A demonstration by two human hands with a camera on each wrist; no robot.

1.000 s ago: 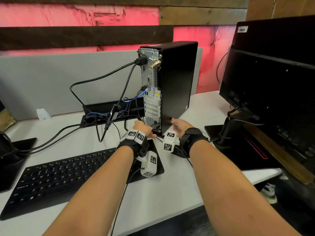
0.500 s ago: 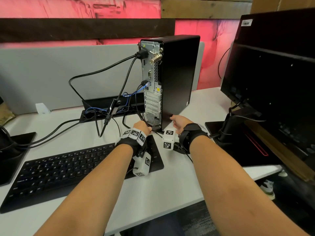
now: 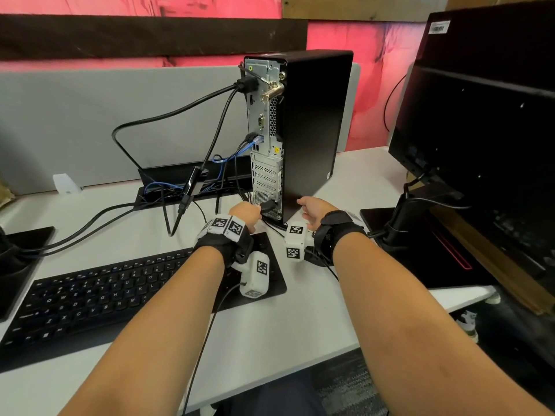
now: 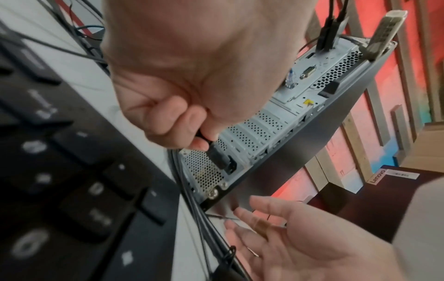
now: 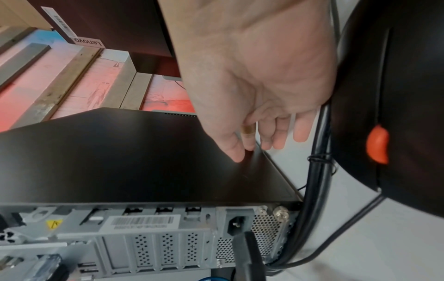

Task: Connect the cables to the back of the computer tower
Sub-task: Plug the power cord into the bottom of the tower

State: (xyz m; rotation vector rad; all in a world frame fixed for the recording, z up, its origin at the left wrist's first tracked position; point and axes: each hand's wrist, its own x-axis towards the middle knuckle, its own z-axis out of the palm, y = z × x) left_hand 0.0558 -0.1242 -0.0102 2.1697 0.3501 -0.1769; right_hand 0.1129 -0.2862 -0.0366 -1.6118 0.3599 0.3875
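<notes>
The black computer tower [image 3: 315,124] stands upright on the white desk [image 3: 285,319], its silver back panel [image 3: 264,172] facing me. My left hand [image 4: 199,136] pinches a black power plug [image 4: 217,155] right at the power socket [image 4: 231,166] low on the panel. In the right wrist view the socket [image 5: 236,224] shows bare pins, with the plug [image 5: 247,252] just in front of it. My right hand [image 5: 261,144] is open, its straight fingertips [image 5: 238,155] touching the tower's black side panel [image 5: 120,161] near the bottom rear corner.
Black cables [image 3: 247,84] and a blue network cable [image 3: 257,140] sit in upper ports. A keyboard [image 3: 105,295] lies at the front left. A monitor [image 3: 480,130] on its stand [image 3: 399,223] fills the right. A black mouse [image 5: 384,95] lies by my right wrist.
Both hands stay at the tower's lower rear corner. The left hand has nudged the plug slightly toward the socket. My head view has shifted a little.
</notes>
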